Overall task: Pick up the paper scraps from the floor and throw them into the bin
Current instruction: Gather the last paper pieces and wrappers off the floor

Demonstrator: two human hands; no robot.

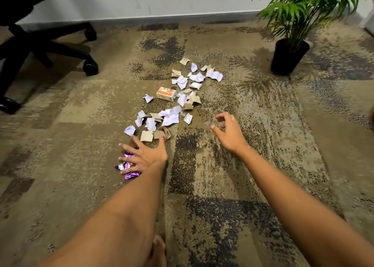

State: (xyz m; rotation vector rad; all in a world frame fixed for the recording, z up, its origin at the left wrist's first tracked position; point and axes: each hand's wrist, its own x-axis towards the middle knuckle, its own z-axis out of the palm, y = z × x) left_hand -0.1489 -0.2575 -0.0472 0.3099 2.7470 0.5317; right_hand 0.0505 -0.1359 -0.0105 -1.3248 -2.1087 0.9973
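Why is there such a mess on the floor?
Torn white and brown paper scraps lie strewn across the carpet, with a small orange carton among them. A crumpled purple wrapper lies under the left hand. No bin is visible.

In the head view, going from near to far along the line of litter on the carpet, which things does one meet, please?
Purple foil wrapper under the left hand → brown card pieces → orange-and-white small box → farthest brown scrap.

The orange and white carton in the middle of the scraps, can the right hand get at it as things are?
Probably yes. The right hand hovers open over bare carpet, and only loose paper scraps lie between it and the carton. Nothing solid blocks the way, though it would need to stretch forward.
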